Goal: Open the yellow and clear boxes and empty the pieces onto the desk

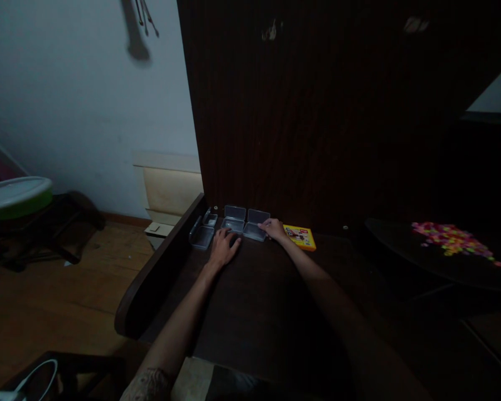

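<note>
Clear plastic boxes with hinged lids stand at the far end of a dark wooden tabletop. My left hand (224,247) rests on the wood, fingers apart, just in front of one open box (234,224) and beside another at the left (202,238). A smaller clear box (211,220) lies behind that one. Over the right-hand open box (254,231), my right hand (274,229) is closed in a pinch at its right side. Whether the fingertips grip the box's edge or some small thing, I cannot make out.
A flat yellow box (303,238) with printing lies right of my right hand. Bright small pieces (453,239) are heaped on a dark surface further right. A raised wooden edge (162,262) borders the tabletop's left side, and a tall dark panel (317,111) rises behind.
</note>
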Action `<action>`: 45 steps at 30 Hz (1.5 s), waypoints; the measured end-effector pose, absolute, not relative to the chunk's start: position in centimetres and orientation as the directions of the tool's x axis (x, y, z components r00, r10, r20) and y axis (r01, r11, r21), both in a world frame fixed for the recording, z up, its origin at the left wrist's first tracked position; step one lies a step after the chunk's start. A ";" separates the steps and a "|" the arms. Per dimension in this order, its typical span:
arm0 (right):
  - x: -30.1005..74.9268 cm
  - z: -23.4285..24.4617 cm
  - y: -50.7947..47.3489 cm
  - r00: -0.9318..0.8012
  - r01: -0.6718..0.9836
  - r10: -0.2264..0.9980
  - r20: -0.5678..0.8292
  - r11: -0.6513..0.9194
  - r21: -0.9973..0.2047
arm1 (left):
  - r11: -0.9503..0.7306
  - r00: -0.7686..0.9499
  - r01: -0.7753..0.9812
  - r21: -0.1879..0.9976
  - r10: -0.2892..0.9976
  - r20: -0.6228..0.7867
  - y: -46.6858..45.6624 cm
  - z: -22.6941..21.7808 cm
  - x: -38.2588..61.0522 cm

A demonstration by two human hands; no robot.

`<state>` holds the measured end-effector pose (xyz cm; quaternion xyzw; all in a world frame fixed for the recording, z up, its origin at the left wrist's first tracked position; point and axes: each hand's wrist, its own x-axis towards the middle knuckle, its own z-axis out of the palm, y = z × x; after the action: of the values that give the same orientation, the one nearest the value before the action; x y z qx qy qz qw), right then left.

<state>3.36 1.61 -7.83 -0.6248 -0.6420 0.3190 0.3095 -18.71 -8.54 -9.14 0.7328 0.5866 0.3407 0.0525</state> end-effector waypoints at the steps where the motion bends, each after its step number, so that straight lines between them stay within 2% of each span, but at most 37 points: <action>1: 3.3 -7.9 1.7 -0.012 0.612 1.000 0.001 0.008 -0.791 | -0.303 0.078 0.829 0.470 0.895 0.439 -8.4 -9.1 -18.6; 9: 3.1 -7.4 1.3 0.066 0.644 0.996 0.059 0.003 -0.765 | -0.219 0.082 0.905 0.365 0.931 0.355 -8.3 -7.9 -18.1; 12: 4.9 -6.5 0.6 0.046 0.669 0.987 0.152 0.082 -0.738 | -0.180 0.070 0.932 0.315 0.942 0.329 -8.5 -7.6 -18.3; 14: 7.1 -5.8 0.2 -0.055 0.729 0.953 0.298 0.243 -0.640 | -0.166 0.070 0.943 0.287 0.946 0.317 -8.5 -7.5 -18.4; 17: 11.6 -4.9 -0.5 -0.240 0.791 0.903 0.356 0.394 -0.468 | -0.191 0.101 0.946 0.263 0.942 0.321 -8.2 -7.3 -18.3; 20: 15.9 -4.6 -1.2 -0.400 0.818 0.883 0.246 0.465 -0.337 | -0.230 0.146 0.939 0.255 0.939 0.310 -7.6 -6.7 -17.5; 24: 19.2 -5.7 -2.4 -0.463 0.840 0.884 0.061 0.460 -0.287 | -0.187 0.147 0.961 0.204 0.969 0.199 -6.7 -5.8 -15.9; 26: 19.6 -6.7 -3.1 -0.482 0.833 0.874 0.065 0.480 -0.274 | -0.181 0.152 0.967 0.179 0.975 0.162 -6.4 -5.7 -15.4; 28: 19.6 -7.6 -3.9 -0.498 0.815 0.858 0.126 0.513 -0.268 | -0.177 0.150 0.969 0.175 0.976 0.157 -6.2 -5.7 -15.2; 31: 19.1 -8.4 -5.5 -0.496 0.798 0.846 0.193 0.532 -0.283 | -0.177 0.143 0.965 0.192 0.974 0.178 -5.9 -5.7 -15.3; 34: 18.7 -8.3 -7.5 -0.485 0.793 0.853 0.191 0.521 -0.317 | -0.210 0.144 0.947 0.242 0.953 0.266 -6.3 -5.6 -15.2; 38: 18.2 -7.7 -9.8 -0.498 0.792 0.853 0.158 0.521 -0.318 | -0.463 0.307 0.804 0.373 0.861 0.406 -8.6 -5.7 -13.5; 41: 17.7 -7.3 -10.9 -0.517 0.777 0.842 0.157 0.538 -0.327 | -0.588 0.508 0.657 0.472 0.808 0.299 -10.8 -6.8 -11.3; 45: 17.0 -6.4 -11.7 -0.526 0.748 0.833 0.172 0.549 -0.374 | -0.543 0.520 0.612 0.574 0.824 0.225 -12.0 -8.4 -9.0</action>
<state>17.05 -11.71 -6.41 -0.4575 -0.8639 0.1280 0.1673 -9.02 -12.02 -8.43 0.8441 0.4254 0.2432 0.2176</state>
